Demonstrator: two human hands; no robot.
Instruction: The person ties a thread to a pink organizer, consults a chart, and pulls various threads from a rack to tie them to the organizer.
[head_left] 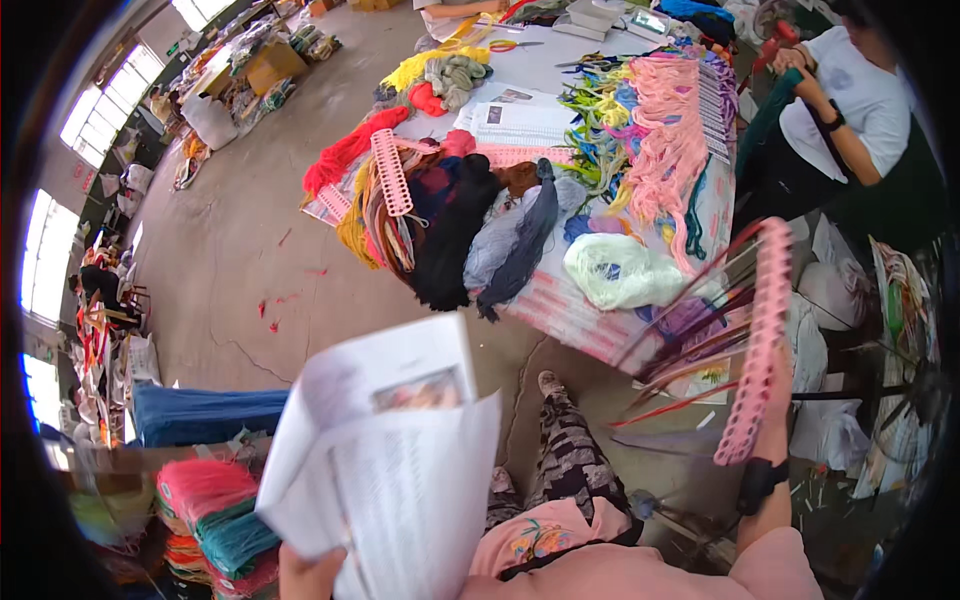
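Note:
My left hand [318, 568] grips a few printed paper sheets [425, 490] at their lower left edge; the sheets bend, and one carries a small colour picture. Out to the right, my right hand [778, 388] is closed on a long pink strip [764, 335] with a row of holes. Strands of thread [690, 345] in red, brown, purple and dark shades trail leftward from that strip. Part of the right hand's fingers is hidden behind it. Ahead stands a table [545, 312] heaped with yarn, apart from both hands.
On the table lie a pale green skein [620, 270], black yarn [455, 235], pink yarn [665, 150], another holed strip [391, 172] and scissors [515, 45]. A co-worker [840, 100] at the right holds dark green yarn [770, 110]. Stacked yarn bundles [215, 500] stand at lower left.

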